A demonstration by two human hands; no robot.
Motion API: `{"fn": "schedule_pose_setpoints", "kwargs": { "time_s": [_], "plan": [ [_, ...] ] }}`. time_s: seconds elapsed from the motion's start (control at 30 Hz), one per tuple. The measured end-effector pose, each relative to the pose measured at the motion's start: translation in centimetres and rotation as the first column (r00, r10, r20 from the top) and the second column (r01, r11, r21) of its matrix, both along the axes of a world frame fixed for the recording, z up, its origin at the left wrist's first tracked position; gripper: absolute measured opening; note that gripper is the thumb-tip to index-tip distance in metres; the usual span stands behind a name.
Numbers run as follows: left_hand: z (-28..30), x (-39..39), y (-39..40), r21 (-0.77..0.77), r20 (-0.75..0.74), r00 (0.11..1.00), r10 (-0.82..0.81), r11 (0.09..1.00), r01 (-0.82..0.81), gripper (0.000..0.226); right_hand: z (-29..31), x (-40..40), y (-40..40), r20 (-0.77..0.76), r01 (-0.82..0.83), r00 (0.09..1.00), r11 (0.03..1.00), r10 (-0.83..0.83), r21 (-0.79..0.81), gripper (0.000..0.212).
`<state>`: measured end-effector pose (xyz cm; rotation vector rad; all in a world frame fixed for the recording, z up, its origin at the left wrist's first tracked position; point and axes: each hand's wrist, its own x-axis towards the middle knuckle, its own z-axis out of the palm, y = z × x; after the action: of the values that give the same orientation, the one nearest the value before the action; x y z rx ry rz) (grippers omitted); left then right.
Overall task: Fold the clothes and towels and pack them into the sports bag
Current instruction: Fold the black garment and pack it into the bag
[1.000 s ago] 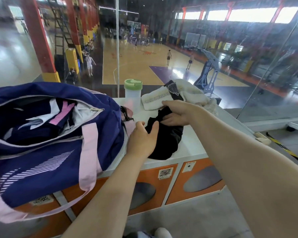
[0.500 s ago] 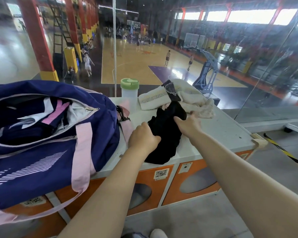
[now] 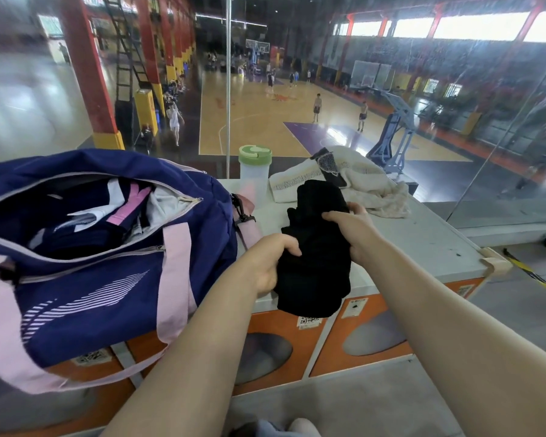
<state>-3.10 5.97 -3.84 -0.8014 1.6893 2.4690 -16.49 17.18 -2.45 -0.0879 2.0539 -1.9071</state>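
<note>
I had both hands on the bunched black fabric garment (image 3: 316, 247), which lay on the white top of the orange-fronted locker cabinet (image 3: 429, 247) with its near end hanging over the front edge. My left hand (image 3: 270, 263) had its fingers curled into the garment's left side, and my right hand (image 3: 350, 231) pinched the right side, thumb over the cloth. The open navy sports bag with pink straps (image 3: 101, 247) sat just to the left, clothes already showing inside. Behind the garment lay a crumpled cream towel (image 3: 369, 187) and a clear bottle with a green lid (image 3: 254, 168). I judged the fold loose: carried across as it was, the roll could have sagged open, and the overhanging end might have slid off the cabinet had either grip slackened
</note>
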Motion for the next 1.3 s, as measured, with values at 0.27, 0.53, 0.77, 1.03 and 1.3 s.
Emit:
{"fn": "schedule_pose_setpoints", "kwargs": {
  "time_s": [0.27, 0.53, 0.77, 1.03, 1.3],
  "plan": [
    [3.2, 2.5, -2.0, 0.243, -0.165, 0.985, 0.048, 0.970, -0.006, 0.055, 4.3, 3.5, -2.5, -0.078, -0.071, 0.995, 0.995, 0.065, -0.076, 0.064],
    [6.3, 7.1, -7.1, 0.065, -0.279, 0.924, 0.262, 0.965, -0.255, 0.087, 8.5, 8.6, -9.6, -0.190, -0.292, 0.943, 0.953, 0.272, -0.085, 0.028],
    [8.0, 12.6, -14.7, -0.069, -0.333, 0.868, 0.368, 0.909, -0.411, 0.053, 9.6, 13.1, -17.8, -0.189, -0.470, 0.869, 0.882, 0.457, -0.034, 0.047],
    [4.7, 17.1, -20.6, -0.075, -0.308, 0.789, 0.531, 0.814, -0.577, 0.048, 6.2, 12.8, -23.2, -0.457, -0.305, 0.659, 0.767, 0.598, 0.564, 0.030],
    [3.7, 16.7, -21.2, -0.148, -0.284, 0.836, 0.469, 0.840, -0.522, 0.047, 1.8, 11.4, -24.1, -0.520, 0.172, 0.467, 0.503, 0.716, 0.847, 0.045]
  ]
}}
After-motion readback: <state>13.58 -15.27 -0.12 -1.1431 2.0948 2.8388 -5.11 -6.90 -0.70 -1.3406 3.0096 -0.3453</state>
